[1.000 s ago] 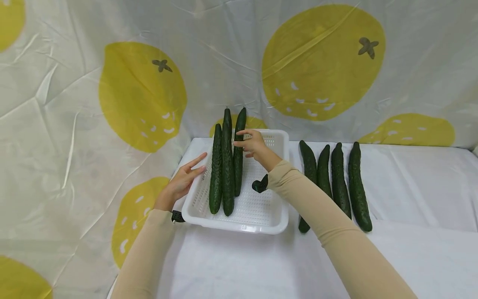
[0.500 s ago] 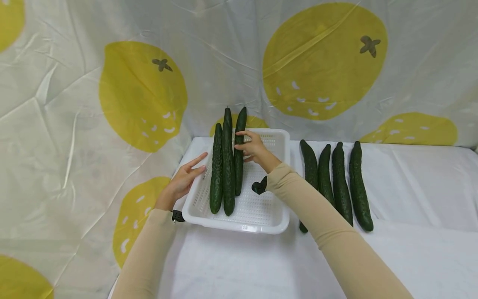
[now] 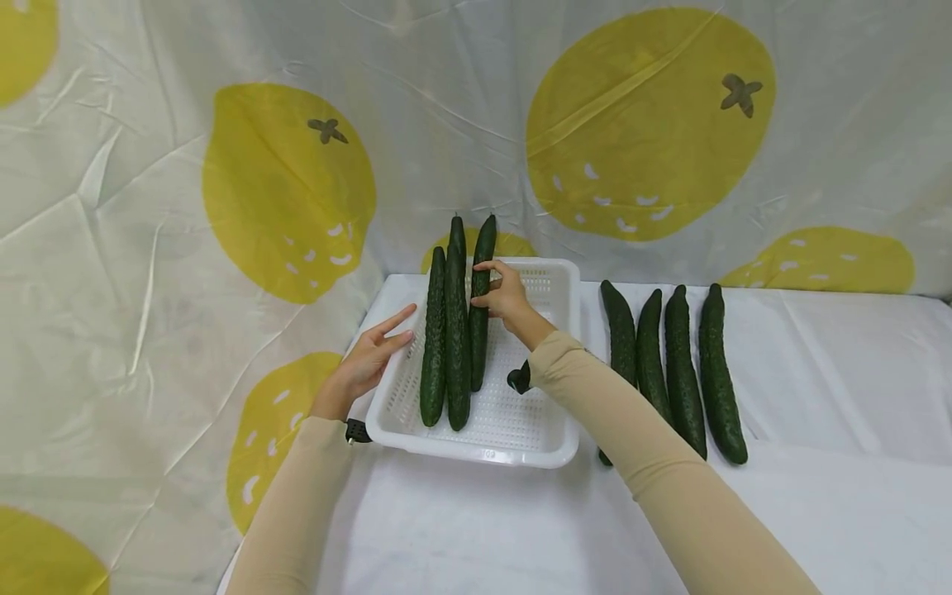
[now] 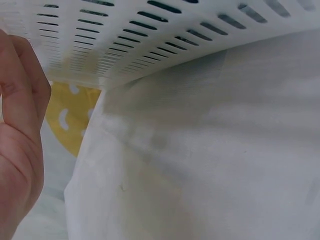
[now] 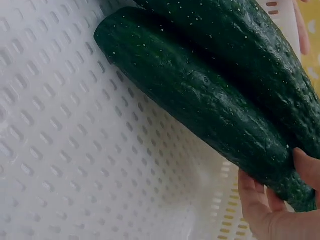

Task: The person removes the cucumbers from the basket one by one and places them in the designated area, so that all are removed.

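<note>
A white perforated plastic basket (image 3: 535,413) stands at the left of the table, with three long green cucumbers lying lengthwise in its left half. My right hand (image 3: 507,296) pinches the rightmost one, a cucumber (image 3: 478,347), near its far end; thumb and fingers lie on either side of it in the right wrist view. The middle cucumber (image 3: 457,330) and the left cucumber (image 3: 434,347) lie side by side, far ends leaning over the rim. Outside the basket's left wall, my left hand (image 3: 364,361) rests with fingers extended; the left wrist view shows its fingers (image 4: 22,85) beside the slotted wall.
Right of the basket, several more cucumbers (image 3: 684,372) lie in a row on the white tablecloth (image 3: 840,388), partly behind the right sleeve (image 3: 632,430). A lemon-patterned cloth (image 3: 446,99) hangs close behind the basket and along the left side.
The fingers of my right hand have closed in on the rightmost cucumber in the basket and moved slightly down it. My left hand and the basket hold their places.
</note>
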Demonstrator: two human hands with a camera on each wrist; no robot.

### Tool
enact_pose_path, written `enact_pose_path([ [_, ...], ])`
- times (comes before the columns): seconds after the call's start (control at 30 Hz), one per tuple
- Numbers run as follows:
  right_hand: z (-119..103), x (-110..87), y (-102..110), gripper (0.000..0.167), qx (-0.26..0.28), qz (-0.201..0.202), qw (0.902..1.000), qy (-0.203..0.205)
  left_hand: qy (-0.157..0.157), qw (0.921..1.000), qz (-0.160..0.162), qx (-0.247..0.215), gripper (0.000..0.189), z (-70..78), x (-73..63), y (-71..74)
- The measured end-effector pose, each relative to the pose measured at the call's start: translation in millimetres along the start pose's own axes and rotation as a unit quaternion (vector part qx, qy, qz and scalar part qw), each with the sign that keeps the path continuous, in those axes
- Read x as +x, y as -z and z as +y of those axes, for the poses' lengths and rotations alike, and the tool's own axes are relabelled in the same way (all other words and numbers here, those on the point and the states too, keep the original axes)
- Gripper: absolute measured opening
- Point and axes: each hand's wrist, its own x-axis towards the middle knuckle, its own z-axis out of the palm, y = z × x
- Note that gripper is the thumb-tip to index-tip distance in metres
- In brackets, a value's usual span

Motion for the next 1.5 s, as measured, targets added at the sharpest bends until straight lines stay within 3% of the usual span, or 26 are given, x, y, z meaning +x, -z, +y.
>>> enact_pose_path([
  [0.3,-3,-2.0,3,0.061,0.017,0.025,0.9995,0.005,-0.002,0.9999,0.007,0.011,0.058,1.1,0.9,-0.9],
  [0.47,-6,-3.7,7,0.058,-0.007,0.034,0.9993,0.014,-0.003,1.0000,0.001,0.002,0.059,-0.7,0.0,-0.2],
  [0.73,-8,-4.8,10,0.060,-0.006,0.033,0.9993,-0.018,-0.016,0.9997,-0.004,-0.018,0.059,-1.2,-1.8,0.6],
  [1.13,-11,-9.3,18,0.060,0.014,0.033,0.9988,-0.032,-0.012,0.9999,-0.005,-0.011,0.062,-2.9,0.3,0.1],
  [1.5,-14,-16.2,25,0.058,0.005,0.064,0.9975,-0.028,0.003,0.9999,0.008,-0.007,0.057,-0.4,-0.1,-2.3],
])
